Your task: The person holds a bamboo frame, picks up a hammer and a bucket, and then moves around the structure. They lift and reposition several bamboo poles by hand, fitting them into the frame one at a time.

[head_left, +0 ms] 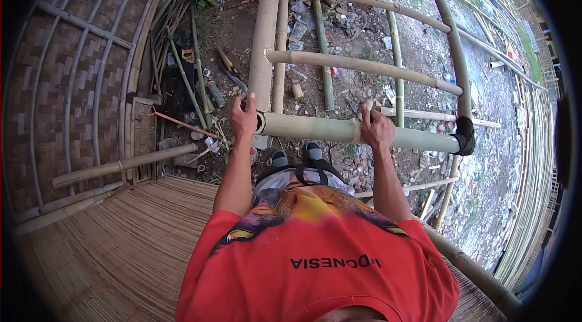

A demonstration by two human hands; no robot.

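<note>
A bamboo frame lies in front of me, with a thick greenish bamboo pole (pixel 309 127) as its near crosspiece. My left hand (pixel 244 118) grips the near left corner, where the end of a long pale bamboo pole (pixel 262 49) meets the crosspiece. My right hand (pixel 377 128) is wrapped over the crosspiece, right of its middle. A small pale tip shows above that hand, and I cannot make out what it is. Thinner bamboo rungs (pixel 370 67) span the frame farther off. Black binding (pixel 465 136) wraps the near right corner.
A woven bamboo wall (pixel 66 91) rises at left, beside a slatted bamboo platform (pixel 121 231). On the littered ground (pixel 236 31) lie a handsaw (pixel 188 56), an orange-handled tool (pixel 182 123) and loose bamboo poles (pixel 185 82). More bamboo strips (pixel 527 201) line the right side.
</note>
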